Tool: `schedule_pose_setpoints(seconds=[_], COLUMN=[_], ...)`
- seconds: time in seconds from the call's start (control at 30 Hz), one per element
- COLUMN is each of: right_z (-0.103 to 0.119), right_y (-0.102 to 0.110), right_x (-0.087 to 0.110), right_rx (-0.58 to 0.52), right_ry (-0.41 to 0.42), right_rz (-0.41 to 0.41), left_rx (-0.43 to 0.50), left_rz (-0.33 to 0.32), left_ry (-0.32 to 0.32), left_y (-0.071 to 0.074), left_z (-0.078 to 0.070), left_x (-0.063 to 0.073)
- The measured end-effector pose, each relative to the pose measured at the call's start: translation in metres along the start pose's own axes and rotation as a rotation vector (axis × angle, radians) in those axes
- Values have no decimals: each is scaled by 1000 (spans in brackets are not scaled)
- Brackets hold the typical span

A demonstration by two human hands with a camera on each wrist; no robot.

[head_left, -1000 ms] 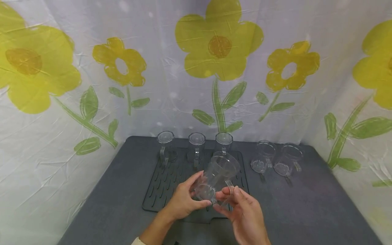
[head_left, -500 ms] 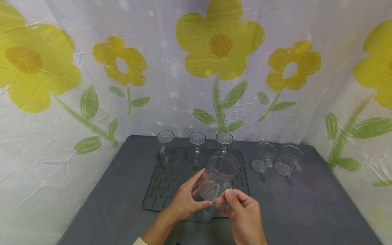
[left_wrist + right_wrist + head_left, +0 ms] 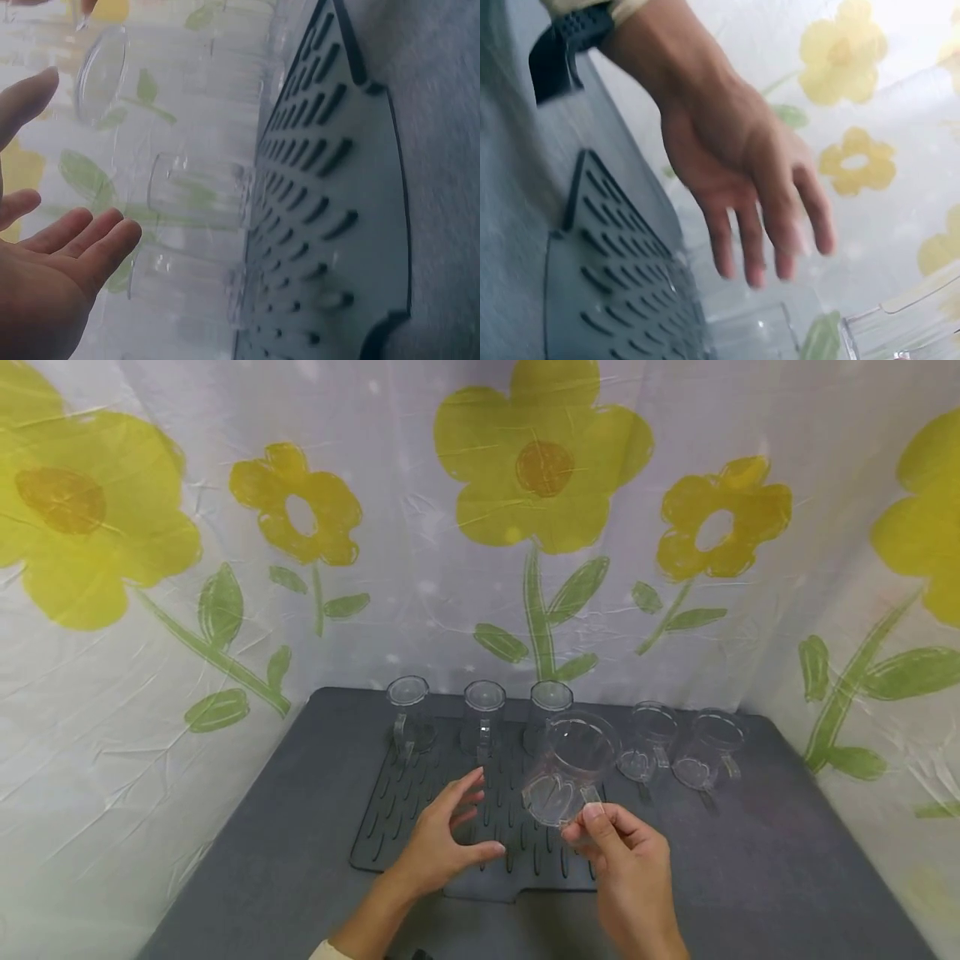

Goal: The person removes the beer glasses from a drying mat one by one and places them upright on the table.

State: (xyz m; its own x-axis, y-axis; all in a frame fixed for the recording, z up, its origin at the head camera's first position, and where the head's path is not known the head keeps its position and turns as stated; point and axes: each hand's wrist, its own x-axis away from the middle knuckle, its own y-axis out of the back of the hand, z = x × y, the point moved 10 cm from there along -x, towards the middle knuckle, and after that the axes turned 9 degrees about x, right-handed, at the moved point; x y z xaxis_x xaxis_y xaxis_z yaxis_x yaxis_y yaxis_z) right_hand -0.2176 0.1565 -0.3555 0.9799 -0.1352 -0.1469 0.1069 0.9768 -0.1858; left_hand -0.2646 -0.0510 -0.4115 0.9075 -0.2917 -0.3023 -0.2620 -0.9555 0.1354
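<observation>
My right hand (image 3: 630,868) pinches the handle of a clear glass mug (image 3: 573,752) between thumb and fingers. The mug is tilted, its mouth facing up and away, above the grey drying mat (image 3: 393,814). To its left, my left hand (image 3: 442,839) is apart from the mug, fingers spread and thumb extended, with nothing in it. In the left wrist view the mug's round rim (image 3: 101,75) shows beyond the left hand (image 3: 52,270). The right wrist view catches the left hand (image 3: 742,165), while the held mug (image 3: 907,330) is cut off at the lower right.
Three clear mugs stand along the mat's back edge: a left mug (image 3: 408,718), a middle mug (image 3: 483,718) and a right mug (image 3: 551,697). Two more mugs (image 3: 651,735) stand right of the mat on the dark table (image 3: 780,860). A flowered curtain (image 3: 420,610) hangs behind.
My left hand has let go of the mug's body and drawn slightly left. My right hand has carried the mug to the right by its handle.
</observation>
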Motion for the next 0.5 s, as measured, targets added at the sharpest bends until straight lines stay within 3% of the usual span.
schedule_pose_setpoints(seconds=[0.23,0.5], right_z=[12,30], right_y=[19,53], right_x=[-13,-33], right_rx=[29,-49], right_ry=[54,149], right_rz=[-66,-129], left_rx=[-74,-123], left_rz=[-44,-136], left_ry=[13,37], left_y=[22,56], left_z=[8,19], left_x=[7,19])
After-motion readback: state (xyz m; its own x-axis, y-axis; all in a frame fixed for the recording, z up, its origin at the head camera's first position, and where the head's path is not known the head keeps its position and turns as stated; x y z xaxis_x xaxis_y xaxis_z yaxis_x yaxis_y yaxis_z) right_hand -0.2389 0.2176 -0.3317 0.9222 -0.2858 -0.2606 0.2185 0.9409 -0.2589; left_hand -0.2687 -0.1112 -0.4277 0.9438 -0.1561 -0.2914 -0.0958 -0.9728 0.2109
